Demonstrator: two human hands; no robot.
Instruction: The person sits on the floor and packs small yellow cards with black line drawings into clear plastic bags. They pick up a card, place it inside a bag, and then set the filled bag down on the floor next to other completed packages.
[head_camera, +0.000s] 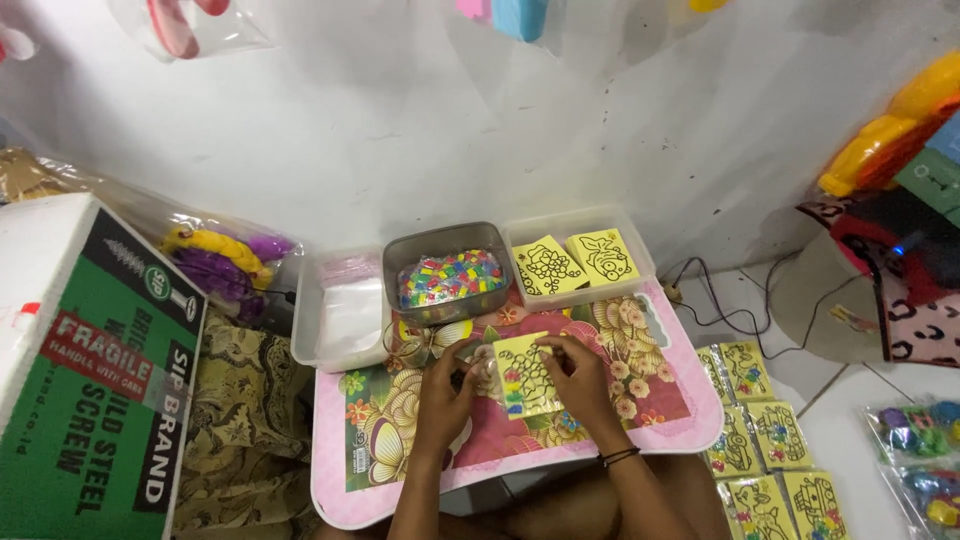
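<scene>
A: Card (524, 375), where is it?
B: On the pink table (690, 420), between both hands.
A: Left hand (448, 385)?
B: Its fingers pinch the card's left edge.
A: Right hand (578, 375)?
B: Its fingers press the card's top.

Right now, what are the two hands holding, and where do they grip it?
Both hands hold a small yellow card with a black line drawing: left hand at its left edge, right hand at its right edge.

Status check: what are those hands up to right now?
Both hands, left and right, hold a yellow card over the pink table. Bead tin behind, nothing in the way.
</scene>
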